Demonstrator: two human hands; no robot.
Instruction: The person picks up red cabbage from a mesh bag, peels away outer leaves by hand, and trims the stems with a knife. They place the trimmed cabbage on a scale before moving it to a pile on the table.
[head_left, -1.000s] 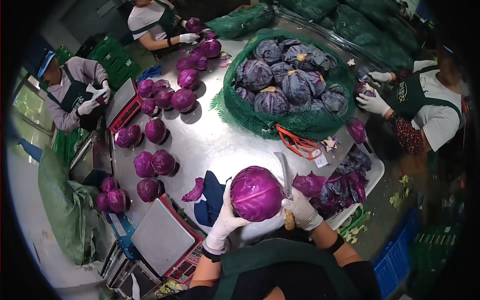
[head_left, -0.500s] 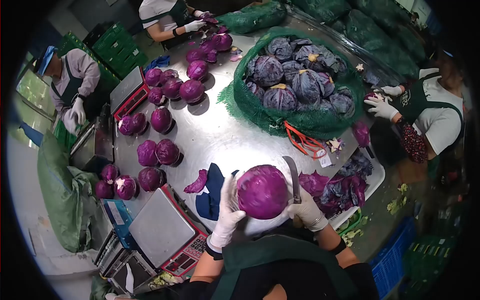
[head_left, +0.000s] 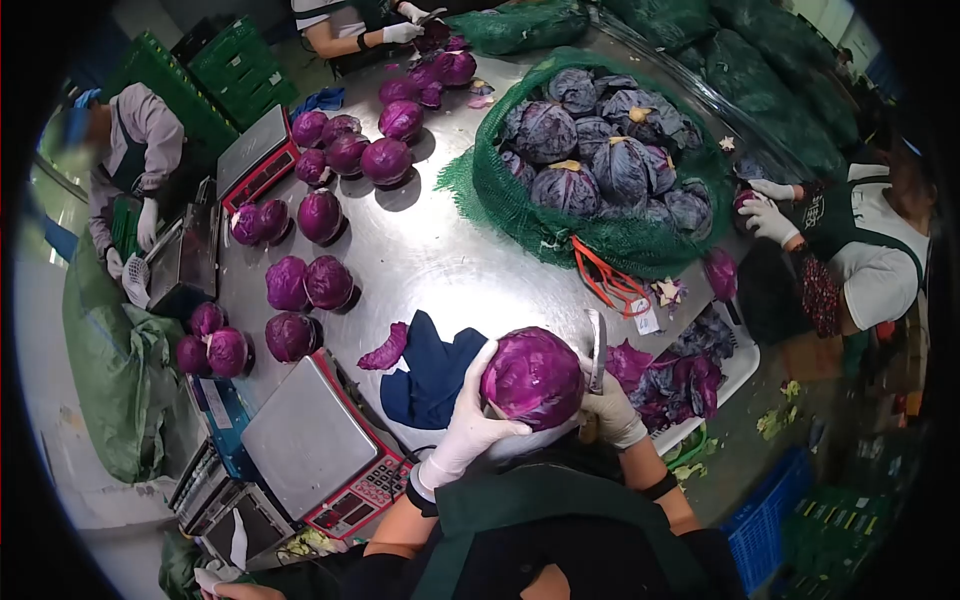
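A large purple cabbage [head_left: 533, 378] is held in front of my body, above the near edge of the metal table [head_left: 430, 260]. My gloved left hand [head_left: 474, 425] grips it from the left and below, thumb across its lower side. At its right side, my gloved right hand [head_left: 612, 412] is closed round the handle of a knife [head_left: 598, 350], whose blade points up and away beside the cabbage. A dark blue cloth [head_left: 430, 375] and a loose purple leaf [head_left: 385, 347] lie left of my left hand.
Several trimmed cabbages [head_left: 328, 282] stand at the left, near a red-edged scale [head_left: 312, 430]. A green net sack [head_left: 590, 240] holds dark cabbages. At the right, a white tray [head_left: 745, 375] contains leaves. Co-workers [head_left: 880, 230] stand at the right, at the back and at the left [head_left: 140, 140].
The cabbage has been turned in my hands, and my left hand has shifted up round its left side. More of the blue cloth shows. The left co-worker's hands have moved apart and lower.
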